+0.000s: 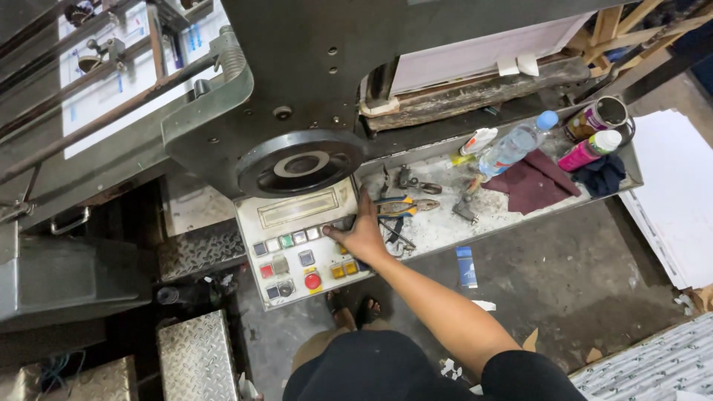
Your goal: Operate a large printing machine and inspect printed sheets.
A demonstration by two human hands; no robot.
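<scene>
Machine control panel [297, 249], apparently under right hand [364, 234].

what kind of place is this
Most likely a print or paper-converting workshop. The right hand rests on the button panel of a big grey industrial machine; pliers lie on its grimy tool tray, and stacked white sheets sit on the concrete floor.

A print or die-cutting workshop, seen from above at a heavy machine.

A big grey steel machine [297, 67] with a round black handwheel [301, 165] and a push-button control panel [297, 249] fills the view. Pliers [405, 206], bottles and rags lie on its metal tray [445, 223]; stacked white sheets [679, 193], checker-plate steps [194, 356] and a stained concrete floor [564, 275] surround it.
</scene>
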